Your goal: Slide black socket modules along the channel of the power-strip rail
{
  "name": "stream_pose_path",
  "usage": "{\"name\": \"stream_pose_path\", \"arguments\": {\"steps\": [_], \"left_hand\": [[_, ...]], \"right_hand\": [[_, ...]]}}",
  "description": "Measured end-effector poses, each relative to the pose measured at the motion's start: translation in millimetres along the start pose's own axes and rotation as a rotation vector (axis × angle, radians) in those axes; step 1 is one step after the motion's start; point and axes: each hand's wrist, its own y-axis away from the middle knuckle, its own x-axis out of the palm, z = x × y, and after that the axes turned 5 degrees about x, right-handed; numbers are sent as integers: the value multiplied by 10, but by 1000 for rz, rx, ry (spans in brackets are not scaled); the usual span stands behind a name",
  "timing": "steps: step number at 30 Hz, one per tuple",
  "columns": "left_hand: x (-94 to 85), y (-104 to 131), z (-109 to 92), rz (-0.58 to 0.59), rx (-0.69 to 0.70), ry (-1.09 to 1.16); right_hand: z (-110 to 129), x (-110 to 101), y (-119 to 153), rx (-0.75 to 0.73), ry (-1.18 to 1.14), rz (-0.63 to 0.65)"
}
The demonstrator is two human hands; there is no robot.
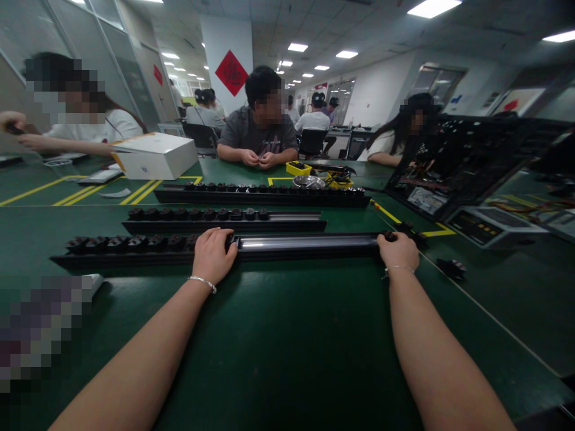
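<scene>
Across the glossy green tabletop (291, 347), a long black rail with a shiny metal strip (309, 243) is being touched by both hands. Its middle is being covered by the left hand (213, 254), beside dark plug-like pieces (137, 241); its right end, by the right hand (399, 250). Fingers are being curled over it (how tightly cannot be told). Beyond, a shorter black rail (224, 226) is being followed by another long black rail (265, 196), then a white box (155, 161), its small mark unreadable. Farther off, a red diamond-shaped sign (232, 73) is being displayed, its dark character blurred.
</scene>
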Motion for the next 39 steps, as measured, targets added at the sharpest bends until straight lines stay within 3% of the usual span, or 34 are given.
{"name": "stream_pose_path", "arguments": {"steps": [25, 39], "left_hand": [[9, 5, 9, 1, -3, -3], [15, 3, 33, 7, 16, -51]], "right_hand": [[-59, -19, -89, 88, -44, 0], [-256, 63, -338, 65, -108, 23]]}}
